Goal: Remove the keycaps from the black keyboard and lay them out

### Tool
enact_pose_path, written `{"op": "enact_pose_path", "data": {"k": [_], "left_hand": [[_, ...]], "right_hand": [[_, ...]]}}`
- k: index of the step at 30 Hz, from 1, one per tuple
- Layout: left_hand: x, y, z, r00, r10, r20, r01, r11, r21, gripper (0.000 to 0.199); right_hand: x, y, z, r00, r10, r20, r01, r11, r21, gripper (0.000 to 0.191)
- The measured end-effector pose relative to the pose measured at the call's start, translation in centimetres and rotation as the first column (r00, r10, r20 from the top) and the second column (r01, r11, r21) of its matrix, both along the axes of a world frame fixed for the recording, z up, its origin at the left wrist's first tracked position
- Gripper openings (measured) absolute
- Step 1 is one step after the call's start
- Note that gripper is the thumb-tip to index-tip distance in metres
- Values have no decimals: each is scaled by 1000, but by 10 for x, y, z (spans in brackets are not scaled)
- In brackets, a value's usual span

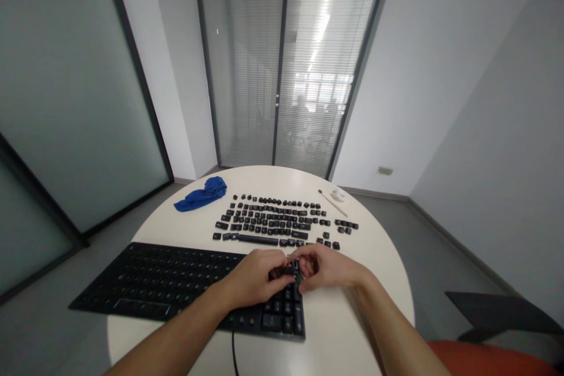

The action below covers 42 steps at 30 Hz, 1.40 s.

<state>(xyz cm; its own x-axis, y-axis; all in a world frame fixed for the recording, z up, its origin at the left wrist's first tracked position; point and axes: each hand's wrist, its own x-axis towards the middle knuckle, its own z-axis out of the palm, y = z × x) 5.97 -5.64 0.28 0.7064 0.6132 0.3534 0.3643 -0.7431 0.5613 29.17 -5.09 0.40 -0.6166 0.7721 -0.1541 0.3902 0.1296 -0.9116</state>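
Observation:
A black keyboard (176, 282) lies across the near left of the round table, most of its keycaps off and its number pad still capped at the right end. My left hand (264, 276) rests over the number pad, fingers curled and thumb pointing right. Beside it my right hand (319, 267) bends over the pad's upper right corner, thumb and fingers curled inward. Anything between the fingertips is too small to make out. Beyond the hands, loose black keycaps (264, 217) lie in rows, with a long space bar keycap (258, 239) in the nearest row.
A blue cloth (202, 194) lies at the table's far left. A thin light brush (333, 204) and a small whitish item (338, 195) are at the far right of the table (370, 247). A black cable (234, 355) runs toward me. An orange chair (489, 359) stands at right.

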Motion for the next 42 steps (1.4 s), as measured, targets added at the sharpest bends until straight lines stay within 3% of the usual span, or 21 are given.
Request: {"op": "enact_pose_path", "data": {"k": [5, 14, 19, 25, 29, 38, 42], "left_hand": [[1, 3, -6, 994, 75, 82, -75, 997, -5, 18], [1, 3, -8, 988, 80, 130, -74, 996, -50, 20], [1, 5, -12, 990, 40, 137, -31, 997, -64, 15], [5, 5, -13, 923, 148, 356, -49, 961, -271, 14], [8, 3, -10, 924, 119, 364, -24, 966, -256, 14], [11, 6, -10, 892, 285, 352, -160, 926, -343, 14], [11, 6, -7, 896, 298, 329, -181, 922, -342, 15]], "right_hand": [[-8, -2, 2, 998, 2, 63, -8, 996, 94, 33], [-14, -2, 4, 983, 22, 183, -79, 947, 311, 23], [-14, -1, 2, 987, 38, 155, -80, 957, 279, 25], [-16, 0, -3, 994, 3, 108, -30, 968, 248, 23], [-19, -1, -4, 996, -29, 90, 10, 978, 209, 21], [-20, -4, 1, 999, -33, 41, 26, 985, 173, 27], [-21, -4, 1, 998, -48, 48, 37, 977, 210, 26]]}}
